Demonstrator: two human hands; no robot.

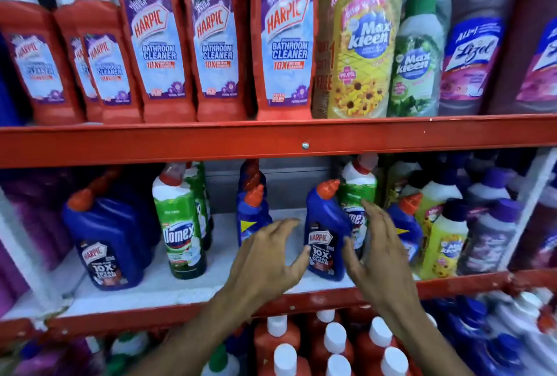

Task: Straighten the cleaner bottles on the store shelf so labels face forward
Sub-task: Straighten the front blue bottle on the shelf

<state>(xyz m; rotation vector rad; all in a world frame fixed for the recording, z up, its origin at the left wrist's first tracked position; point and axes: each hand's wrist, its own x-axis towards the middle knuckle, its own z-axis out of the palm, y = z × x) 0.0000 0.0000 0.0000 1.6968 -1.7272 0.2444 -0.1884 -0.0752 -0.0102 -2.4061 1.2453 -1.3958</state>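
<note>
The main risk is judged to be a knock-on topple: the blue bottle [327,232] is stood between the two hands with a green-and-white bottle [358,194] close behind it and another blue bottle [405,224] just past the right hand [382,258], so a turn made too briskly could send a neighbour over. The bottle is tall and narrow with an angled red cap [328,188], and it is judged likely to tip if it is pushed high up instead of being twisted near its base. A slip is also possible, since the plastic looks smooth and glossy. The left hand [265,258] is held just left of the bottle with its fingers [286,223] spread apart and its thumb at the bottle's lower edge; whether that thumb is touching cannot be told. The right hand is held just right of it, fingers [373,212] apart and reaching past the bottle's side, nothing clamped. The bottle is seen on the white-lined middle shelf [180,288], near the front edge, directly between the fingers of both hands. Its label, marked with a red-and-white badge over a dark panel, is already turned mostly to the front, slightly to the left, and the body looks upright.
</note>
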